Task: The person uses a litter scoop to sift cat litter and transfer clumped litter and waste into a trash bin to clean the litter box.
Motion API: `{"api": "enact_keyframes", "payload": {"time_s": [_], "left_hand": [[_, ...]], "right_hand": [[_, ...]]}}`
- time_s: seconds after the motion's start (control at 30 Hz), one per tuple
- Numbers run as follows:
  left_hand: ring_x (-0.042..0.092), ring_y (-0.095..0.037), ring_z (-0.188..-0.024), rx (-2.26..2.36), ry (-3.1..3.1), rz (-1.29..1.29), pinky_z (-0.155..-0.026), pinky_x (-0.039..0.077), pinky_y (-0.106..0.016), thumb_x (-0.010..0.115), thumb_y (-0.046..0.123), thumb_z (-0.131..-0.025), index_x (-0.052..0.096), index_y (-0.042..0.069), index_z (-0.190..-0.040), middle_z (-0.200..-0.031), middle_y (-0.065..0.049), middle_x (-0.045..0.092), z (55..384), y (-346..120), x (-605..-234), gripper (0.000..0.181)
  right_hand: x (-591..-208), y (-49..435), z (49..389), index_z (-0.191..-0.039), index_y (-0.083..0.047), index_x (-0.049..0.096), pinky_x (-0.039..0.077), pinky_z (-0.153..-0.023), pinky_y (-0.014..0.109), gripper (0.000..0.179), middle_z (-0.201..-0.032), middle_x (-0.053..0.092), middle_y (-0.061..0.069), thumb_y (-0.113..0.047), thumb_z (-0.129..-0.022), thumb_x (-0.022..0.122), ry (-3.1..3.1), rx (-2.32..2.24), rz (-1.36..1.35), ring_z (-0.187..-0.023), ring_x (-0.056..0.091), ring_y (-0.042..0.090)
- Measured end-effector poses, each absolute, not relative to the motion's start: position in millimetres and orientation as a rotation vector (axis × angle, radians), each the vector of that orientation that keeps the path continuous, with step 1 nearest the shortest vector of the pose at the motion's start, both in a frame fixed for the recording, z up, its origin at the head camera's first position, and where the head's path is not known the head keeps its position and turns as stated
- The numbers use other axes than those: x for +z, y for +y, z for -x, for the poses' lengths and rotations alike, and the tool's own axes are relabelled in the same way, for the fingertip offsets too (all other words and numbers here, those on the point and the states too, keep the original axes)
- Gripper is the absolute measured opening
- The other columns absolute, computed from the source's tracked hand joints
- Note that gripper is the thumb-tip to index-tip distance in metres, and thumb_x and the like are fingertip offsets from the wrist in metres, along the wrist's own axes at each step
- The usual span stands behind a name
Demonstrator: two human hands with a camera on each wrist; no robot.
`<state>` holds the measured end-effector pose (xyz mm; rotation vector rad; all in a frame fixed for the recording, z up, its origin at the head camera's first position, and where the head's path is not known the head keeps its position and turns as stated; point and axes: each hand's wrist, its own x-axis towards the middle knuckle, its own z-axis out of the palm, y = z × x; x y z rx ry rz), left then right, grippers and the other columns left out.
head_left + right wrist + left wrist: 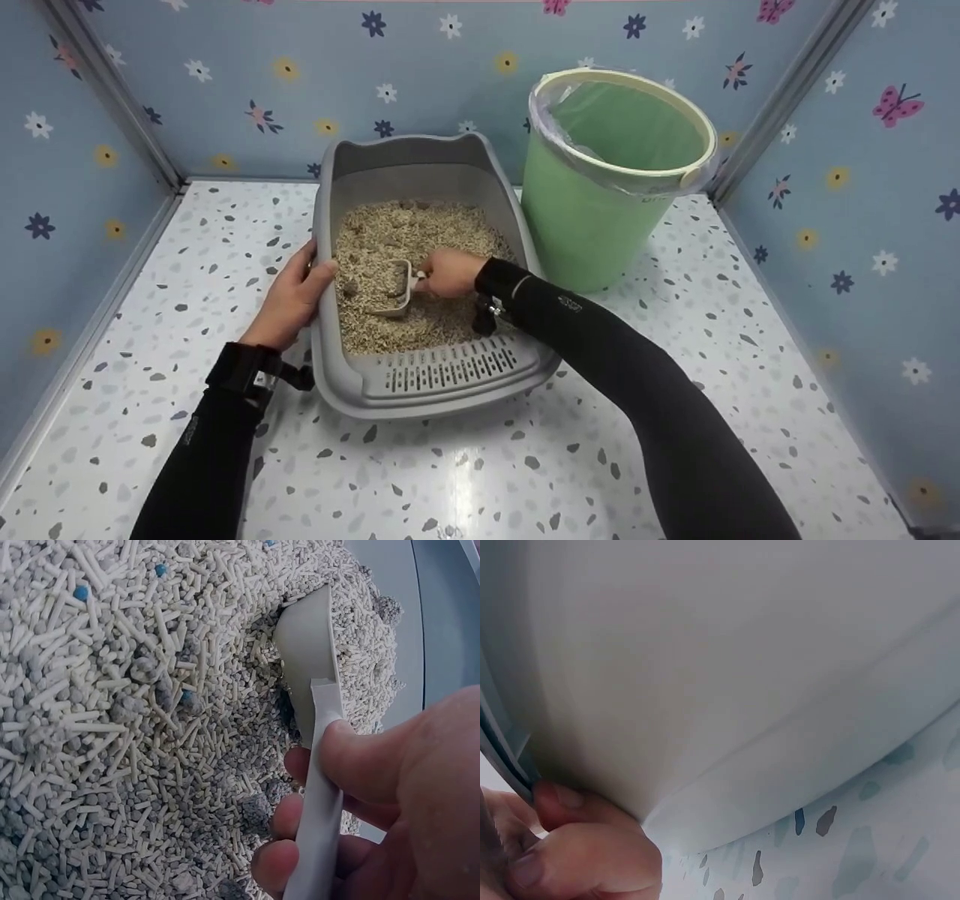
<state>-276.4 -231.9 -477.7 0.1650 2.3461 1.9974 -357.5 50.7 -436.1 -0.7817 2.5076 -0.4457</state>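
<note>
A grey litter box point(435, 401) with a slotted front ledge stands on the floor, holding tan pellet litter point(442, 221) with darker clumps in it. At its left side, my left hand point(289, 304) grips the rim, thumb on top. The left wrist view shows the fingers point(592, 855) curled below the rim against the outer wall. My right hand point(454, 271) is over the litter and holds a pale litter scoop point(309, 637) by its handle, thumb along the top. The scoop's head is tilted and partly sunk in the litter, with greyish clumps inside it.
A green bin point(592, 225) with a clear plastic liner point(551, 124) stands right beside the box, at the back right. Flower-patterned walls point(420, 67) enclose the back and both sides. The floor point(375, 480) is white with grey speckles.
</note>
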Motion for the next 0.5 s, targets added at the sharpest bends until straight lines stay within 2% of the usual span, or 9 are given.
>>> {"api": "enact_keyframes", "payload": {"time_s": [0.03, 0.1, 0.17, 0.2, 0.27, 0.37, 0.4, 0.5], "left_hand": [[0.061, -0.012, -0.073, 1.989, 2.356, -0.166, -0.050, 0.045, -0.024, 0.056, 0.044, -0.116, 0.016, 0.020, -0.181, -0.119, -0.023, 0.059, 276.4, -232.2, -478.2, 0.080], [0.061, -0.012, -0.074, 1.983, 2.368, -0.163, -0.050, 0.046, -0.024, 0.057, 0.046, -0.115, 0.017, 0.021, -0.181, -0.122, -0.023, 0.059, 276.2, -232.3, -478.5, 0.081], [0.059, -0.012, -0.073, 1.977, 2.381, -0.156, -0.050, 0.045, -0.024, 0.057, 0.048, -0.115, 0.018, 0.022, -0.181, -0.121, -0.023, 0.058, 276.3, -232.5, -479.0, 0.081], [0.059, -0.012, -0.073, 1.976, 2.384, -0.152, -0.050, 0.046, -0.024, 0.058, 0.048, -0.115, 0.018, 0.022, -0.181, -0.122, -0.023, 0.057, 276.5, -232.5, -479.0, 0.081], [0.060, -0.013, -0.076, 1.978, 2.382, -0.142, -0.051, 0.048, -0.024, 0.059, 0.049, -0.114, 0.019, 0.023, -0.181, -0.125, -0.023, 0.057, 276.8, -232.3, -478.8, 0.082], [0.062, -0.014, -0.080, 1.983, 2.374, -0.145, -0.055, 0.053, -0.026, 0.059, 0.049, -0.114, 0.018, 0.022, -0.181, -0.129, -0.024, 0.057, 277.7, -232.0, -478.5, 0.082], [0.062, -0.014, -0.082, 1.986, 2.372, -0.148, -0.056, 0.054, -0.026, 0.059, 0.048, -0.115, 0.018, 0.021, -0.181, -0.130, -0.024, 0.056, 277.8, -231.7, -478.4, 0.082], [0.062, -0.014, -0.081, 1.985, 2.372, -0.158, -0.057, 0.054, -0.026, 0.058, 0.046, -0.116, 0.018, 0.021, -0.181, -0.127, -0.024, 0.056, 277.7, -231.4, -478.5, 0.080]], "right_hand": [[-436.2, 51.0, 357.0, -0.097, -0.005, 0.074, 0.043, -0.072, 0.028, 0.032, -0.086, 0.067, 0.005, -0.029, -0.116, 0.064, 2.504, -0.440, 0.788, -0.075, 0.054, 0.019], [-436.2, 51.7, 356.5, -0.122, -0.001, 0.079, 0.049, -0.082, 0.027, 0.033, -0.109, 0.077, 0.011, -0.029, -0.116, 0.063, 2.504, -0.432, 0.799, -0.089, 0.062, 0.021], [-436.3, 52.3, 356.7, -0.138, 0.001, 0.076, 0.048, -0.087, 0.027, 0.038, -0.128, 0.077, 0.016, -0.027, -0.116, 0.063, 2.498, -0.442, 0.803, -0.095, 0.062, 0.022], [-436.6, 52.6, 357.3, -0.137, 0.001, 0.076, 0.047, -0.085, 0.027, 0.037, -0.127, 0.077, 0.017, -0.026, -0.116, 0.063, 2.495, -0.444, 0.802, -0.092, 0.061, 0.021], [-437.0, 53.1, 358.9, -0.121, 0.001, 0.079, 0.044, -0.079, 0.025, 0.031, -0.114, 0.077, 0.013, -0.026, -0.116, 0.064, 2.492, -0.448, 0.805, -0.083, 0.057, 0.017], [-437.6, 54.2, 360.8, -0.087, -0.008, 0.067, 0.034, -0.069, 0.028, 0.032, -0.082, 0.059, 0.004, -0.023, -0.115, 0.065, 2.475, -0.472, 0.813, -0.068, 0.042, 0.015], [-437.7, 54.7, 361.0, -0.082, -0.011, 0.061, 0.032, -0.068, 0.028, 0.035, -0.078, 0.054, 0.001, -0.023, -0.115, 0.066, 2.472, -0.479, 0.814, -0.066, 0.040, 0.014], [-437.9, 56.0, 360.1, -0.078, -0.016, 0.058, 0.032, -0.067, 0.027, 0.038, -0.074, 0.049, -0.003, -0.022, -0.114, 0.067, 2.467, -0.502, 0.822, -0.066, 0.039, 0.013]]}}
